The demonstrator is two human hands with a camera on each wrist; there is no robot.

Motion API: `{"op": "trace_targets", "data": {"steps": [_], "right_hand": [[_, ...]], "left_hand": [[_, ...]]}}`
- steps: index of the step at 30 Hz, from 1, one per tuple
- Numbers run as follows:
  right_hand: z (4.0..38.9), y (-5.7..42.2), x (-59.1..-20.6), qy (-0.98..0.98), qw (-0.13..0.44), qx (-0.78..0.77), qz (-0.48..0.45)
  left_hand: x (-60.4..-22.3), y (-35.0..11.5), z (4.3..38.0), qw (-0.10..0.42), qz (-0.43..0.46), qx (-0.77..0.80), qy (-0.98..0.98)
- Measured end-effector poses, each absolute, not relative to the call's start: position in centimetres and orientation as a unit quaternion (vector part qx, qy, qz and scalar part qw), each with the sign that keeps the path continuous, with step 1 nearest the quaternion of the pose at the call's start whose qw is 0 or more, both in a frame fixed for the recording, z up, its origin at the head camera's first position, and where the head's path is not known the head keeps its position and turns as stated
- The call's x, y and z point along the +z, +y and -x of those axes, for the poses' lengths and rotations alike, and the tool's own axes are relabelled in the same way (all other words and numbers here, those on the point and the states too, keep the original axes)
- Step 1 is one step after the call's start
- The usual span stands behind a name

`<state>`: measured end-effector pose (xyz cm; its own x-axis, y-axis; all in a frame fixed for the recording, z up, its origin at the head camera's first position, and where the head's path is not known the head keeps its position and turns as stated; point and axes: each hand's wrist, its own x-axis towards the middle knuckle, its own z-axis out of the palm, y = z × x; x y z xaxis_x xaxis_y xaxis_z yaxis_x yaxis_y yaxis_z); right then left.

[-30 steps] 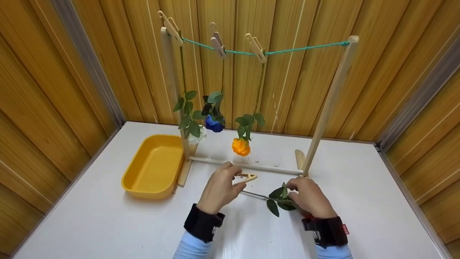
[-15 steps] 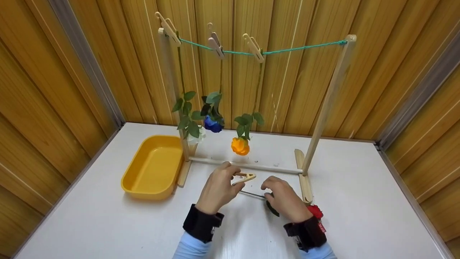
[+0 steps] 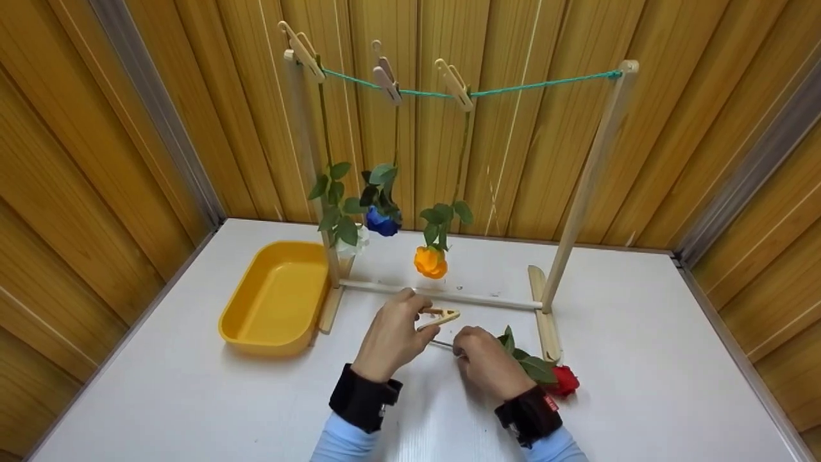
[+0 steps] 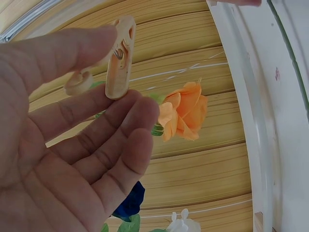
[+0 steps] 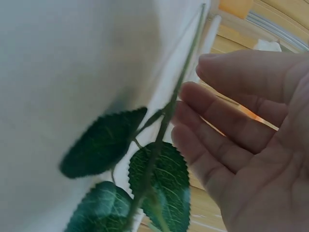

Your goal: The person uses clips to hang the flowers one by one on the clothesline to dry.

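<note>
Between thumb and fingers, my left hand (image 3: 391, 333) pinches a beige clothespin (image 3: 442, 316); the left wrist view shows that clothespin (image 4: 120, 58) close up, with a hooked end. A red rose (image 3: 564, 381) lies on the table, its stem (image 3: 441, 343) pointing left below the clothespin. My right hand (image 3: 490, 362) is at the stem. In the right wrist view, the fingertips (image 5: 186, 104) are right beside the green stem (image 5: 181, 79), above its leaves (image 5: 159, 179); the thumb stands apart from it. Whether the fingertips touch the stem is hard to tell.
A wooden frame (image 3: 587, 192) carries a teal cord (image 3: 545, 85). From it a white rose (image 3: 353, 240), a blue rose (image 3: 383, 221) and an orange rose (image 3: 430, 262) hang upside down by clothespins. The yellow basin (image 3: 231, 327) stands at left.
My right hand has moved left along the stem, away from the red rose, whose bloom and leaves now show behind it. My left hand keeps its hold on the clothespin, almost still.
</note>
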<state>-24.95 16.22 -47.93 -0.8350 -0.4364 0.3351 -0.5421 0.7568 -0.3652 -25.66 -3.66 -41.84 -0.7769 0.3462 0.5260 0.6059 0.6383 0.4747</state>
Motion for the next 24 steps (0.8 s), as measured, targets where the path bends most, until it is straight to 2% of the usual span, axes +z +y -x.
{"op": "trace_targets", "data": {"steps": [12,15,20,24], "right_hand": [[25.5,16.5,-48.4,-0.932,0.131,0.219,-0.259],[25.8,16.7,-48.4,-0.917,0.174,0.240,-0.269],[26.0,17.2,-48.0,-0.877,0.286,0.261,-0.285],[26.0,17.6,-47.3,-0.868,0.316,0.280,-0.261]], "left_hand": [[-41.9,-3.6,25.6,0.204,0.271,-0.327,-0.882],[-42.0,-3.6,25.6,0.209,0.270,-0.329,-0.880],[-41.9,-3.6,25.6,0.225,0.266,-0.340,-0.874],[-41.8,-3.5,25.6,0.244,0.255,-0.354,-0.866]]}}
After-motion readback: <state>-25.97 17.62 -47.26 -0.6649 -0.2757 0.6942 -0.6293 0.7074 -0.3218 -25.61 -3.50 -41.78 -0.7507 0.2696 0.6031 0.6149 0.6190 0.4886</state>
